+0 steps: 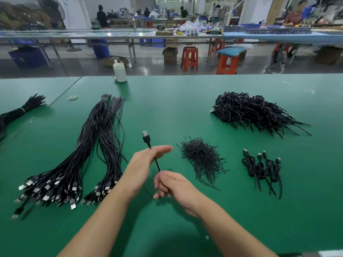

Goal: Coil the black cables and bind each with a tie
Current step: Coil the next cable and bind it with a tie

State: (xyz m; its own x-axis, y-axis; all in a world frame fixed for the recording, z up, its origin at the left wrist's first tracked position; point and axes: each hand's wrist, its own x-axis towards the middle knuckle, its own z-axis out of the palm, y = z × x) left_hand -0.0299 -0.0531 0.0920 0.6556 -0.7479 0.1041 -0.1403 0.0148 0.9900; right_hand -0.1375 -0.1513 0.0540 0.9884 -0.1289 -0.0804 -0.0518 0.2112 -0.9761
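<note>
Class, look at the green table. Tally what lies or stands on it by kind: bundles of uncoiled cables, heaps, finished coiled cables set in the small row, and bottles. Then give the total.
Bundles of uncoiled cables: 3, counting the one at the left edge
Heaps: 2, coiled cables and ties
Coiled cables in the small row: 4
White bottles: 1
Total: 10

The cable [156, 164] vanishes inside both hands; the left-edge bundle [16, 113] is cropped.
</note>
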